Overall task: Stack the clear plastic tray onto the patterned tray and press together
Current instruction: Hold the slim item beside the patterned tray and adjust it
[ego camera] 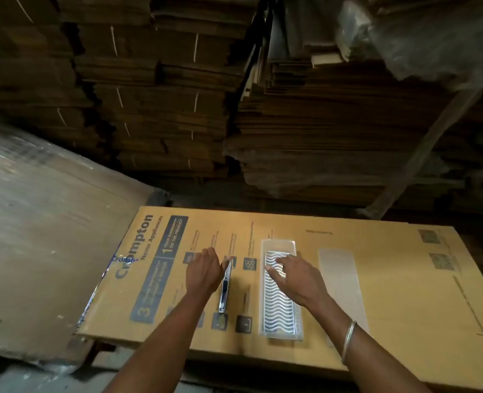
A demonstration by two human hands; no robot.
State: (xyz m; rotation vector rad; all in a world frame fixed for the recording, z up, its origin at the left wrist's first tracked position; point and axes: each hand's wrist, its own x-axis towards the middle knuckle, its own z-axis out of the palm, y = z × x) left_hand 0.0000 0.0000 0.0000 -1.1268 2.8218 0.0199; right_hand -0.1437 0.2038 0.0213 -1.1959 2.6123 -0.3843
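Note:
A long clear plastic tray (277, 244) lies lengthwise on a flat printed cardboard box (404, 279). Within its outline is the patterned tray (280, 307) with white wavy lines; I cannot tell which one is on top. My right hand (298, 277) rests flat on the far half of the wavy pattern, fingers spread. To the left, my left hand (203, 269) pinches the far end of a narrow shiny strip (225, 293) that stands on its edge on the cardboard. A pale translucent rectangular piece (338, 279) lies just right of the trays.
Tall stacks of flattened cardboard cartons (155, 89) rise behind the work surface. A plastic-wrapped bundle (36, 222) leans at the left. The cardboard's near edge (234, 351) runs below my forearms, and a bangle (349, 340) sits on my right wrist.

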